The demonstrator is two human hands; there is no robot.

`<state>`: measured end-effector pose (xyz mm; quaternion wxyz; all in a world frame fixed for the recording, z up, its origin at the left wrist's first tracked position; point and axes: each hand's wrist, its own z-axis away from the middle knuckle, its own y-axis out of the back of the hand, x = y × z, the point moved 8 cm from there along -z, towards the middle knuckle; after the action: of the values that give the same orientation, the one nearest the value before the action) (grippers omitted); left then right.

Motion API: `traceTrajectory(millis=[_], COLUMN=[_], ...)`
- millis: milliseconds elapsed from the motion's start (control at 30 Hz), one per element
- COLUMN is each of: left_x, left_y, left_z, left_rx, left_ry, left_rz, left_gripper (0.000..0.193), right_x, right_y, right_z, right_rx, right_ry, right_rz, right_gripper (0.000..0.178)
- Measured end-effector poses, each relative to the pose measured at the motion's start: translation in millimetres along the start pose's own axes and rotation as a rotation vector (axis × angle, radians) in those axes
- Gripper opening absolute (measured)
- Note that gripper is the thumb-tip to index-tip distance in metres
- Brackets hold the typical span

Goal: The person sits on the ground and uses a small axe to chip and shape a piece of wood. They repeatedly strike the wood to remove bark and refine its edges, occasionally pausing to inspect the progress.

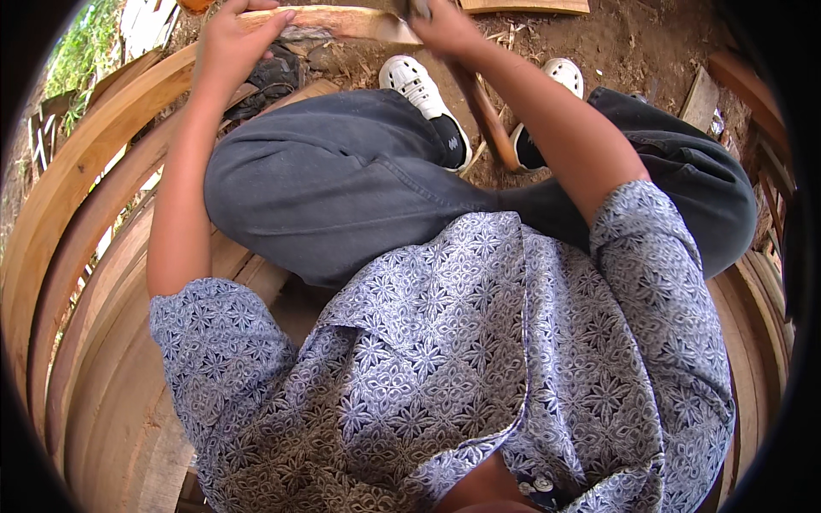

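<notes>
Near the top of the view my left hand [237, 44] is closed round the left end of a pale, rough-hewn strip of wood [346, 23], thumb on top. At the strip's right end, my right hand [446, 32] grips a tool with a long brown wooden handle [484, 115]. That handle slants down from the fist to between my shoes. A bit of dark metal [419, 8] shows at the fist, touching or very close to the wood. The top edge cuts off the tool's head, so its exact kind cannot be made out.
Curved wooden planks [94, 171] stand in rows on my left, with more planks [753, 316] at the right. White clogs [419, 85] are on my feet on brown dirt strewn with wood chips. A dark crumpled bundle [272, 79] lies beyond my left knee; a board [526, 6] lies at the top.
</notes>
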<state>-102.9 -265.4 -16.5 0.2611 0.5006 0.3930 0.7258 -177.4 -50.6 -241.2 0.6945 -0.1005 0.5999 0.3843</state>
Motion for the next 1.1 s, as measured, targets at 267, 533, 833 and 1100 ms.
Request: traceTrajectory(millis=[267,533,833,1100], left_x=[-17.0,2.2,-11.2,4.1], left_y=[6.0,2.2,4.1,16.6], left_z=[9.0,4.1,5.6,15.5], left_rx=[0.103,0.08,0.062,0.275], left_ry=[0.149,0.078,0.123,-0.351], left_rz=[0.038,0.032,0.081,-0.269], left_gripper=[0.019,0.019,0.019,0.021], right_x=[-102.1,10.2,-66.3,-7.4], right_y=[26.7,-15.9,54.9,-4.1], right_z=[-0.5,8.1,-3.3,26.8], right_rx=[0.019,-0.028,0.103,-0.099], right_ry=[0.145,0.027,-0.113,-0.377], right_rz=[-0.241,0.098,-0.384,-0.332], right_gripper=[0.031,0.032,0.032,0.032])
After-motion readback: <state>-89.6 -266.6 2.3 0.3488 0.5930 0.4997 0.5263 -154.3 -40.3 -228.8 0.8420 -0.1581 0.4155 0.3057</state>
